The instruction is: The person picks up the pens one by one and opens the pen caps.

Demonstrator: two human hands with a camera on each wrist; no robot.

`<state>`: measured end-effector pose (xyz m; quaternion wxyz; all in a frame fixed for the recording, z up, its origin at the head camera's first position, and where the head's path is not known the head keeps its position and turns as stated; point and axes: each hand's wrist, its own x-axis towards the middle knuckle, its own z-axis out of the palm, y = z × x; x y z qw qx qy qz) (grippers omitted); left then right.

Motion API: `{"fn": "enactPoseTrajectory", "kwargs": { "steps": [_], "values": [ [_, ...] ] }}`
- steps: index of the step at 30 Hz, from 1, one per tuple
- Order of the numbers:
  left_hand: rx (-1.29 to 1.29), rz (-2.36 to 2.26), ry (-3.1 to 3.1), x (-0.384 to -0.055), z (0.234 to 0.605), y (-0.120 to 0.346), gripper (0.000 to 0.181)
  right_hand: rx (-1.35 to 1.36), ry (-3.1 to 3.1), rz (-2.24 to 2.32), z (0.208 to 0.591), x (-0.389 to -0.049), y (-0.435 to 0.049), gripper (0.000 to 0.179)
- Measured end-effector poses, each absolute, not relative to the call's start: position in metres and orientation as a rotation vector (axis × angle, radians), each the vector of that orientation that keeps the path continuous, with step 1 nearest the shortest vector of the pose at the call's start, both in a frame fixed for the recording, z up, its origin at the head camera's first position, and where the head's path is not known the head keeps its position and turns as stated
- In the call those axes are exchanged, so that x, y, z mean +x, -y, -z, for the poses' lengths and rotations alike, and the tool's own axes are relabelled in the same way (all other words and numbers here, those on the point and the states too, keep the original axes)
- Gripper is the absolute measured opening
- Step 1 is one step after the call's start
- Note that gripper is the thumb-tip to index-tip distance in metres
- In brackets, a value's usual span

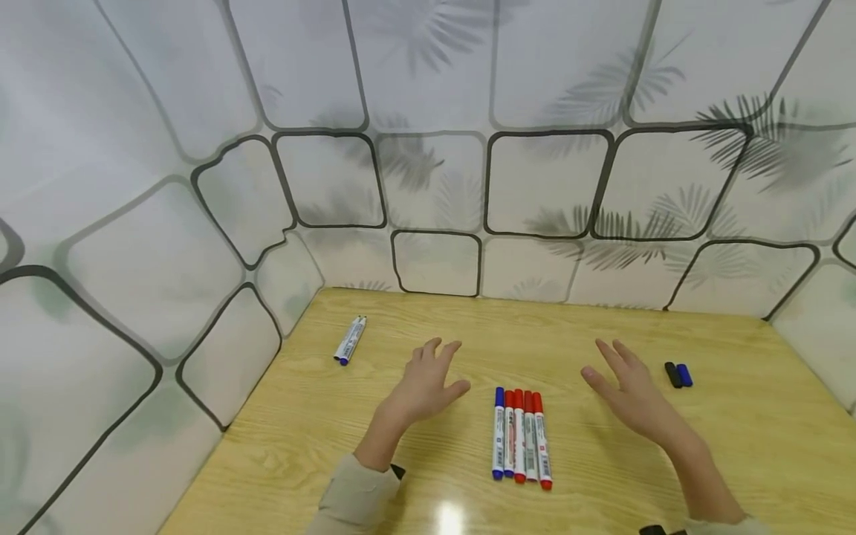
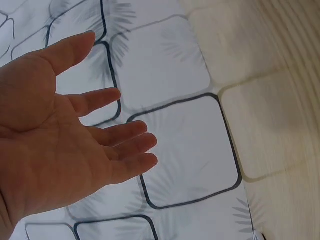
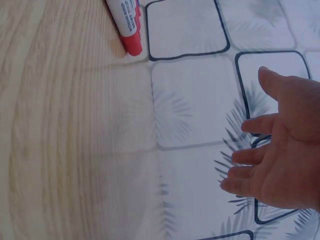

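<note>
The tabletop (image 1: 281, 416) carries a marker row (image 1: 519, 442); left hand (image 1: 420, 386) at ten o'clock, right hand (image 1: 631, 397) at two, fingers (image 2: 95, 102) all released. A sideways nudge could roll it apart.

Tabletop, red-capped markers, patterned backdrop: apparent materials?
Tabletop: wood or wood-look laminate, semi-gloss; grain streaks, bright glare spot.
Red-capped markers: probably plastic, smooth; uniformly colored caps, printed white barrels.
Patterned backdrop: likely flexible sheet, fairly matte; kinked printed lines at left. Fabric or vinyl unclear.
</note>
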<state>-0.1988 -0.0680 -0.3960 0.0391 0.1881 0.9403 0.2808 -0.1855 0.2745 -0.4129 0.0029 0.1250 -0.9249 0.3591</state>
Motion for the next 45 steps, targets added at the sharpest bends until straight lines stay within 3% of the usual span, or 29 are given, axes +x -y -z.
{"fn": "enactPoseTrajectory", "kwargs": {
  "steps": [7,16,35,45],
  "values": [
    [0.637,-0.649,-2.901,-0.197,0.402,0.040,0.038,0.415,2.878,-1.132,0.414,-0.182,-0.263,0.074],
    [0.596,-0.468,-2.864,-0.195,0.416,0.019,0.027,0.431,2.861,-1.128,0.421,-0.183,-0.256,0.072],
    [0.558,-0.225,-2.886,-0.181,0.426,-0.006,0.049,0.463,2.855,-1.133,0.415,-0.175,-0.258,0.062],
    [0.583,-0.081,-2.922,-0.179,0.428,-0.009,0.046,0.442,2.877,-1.125,0.416,-0.173,-0.261,0.061]
  ]
}}
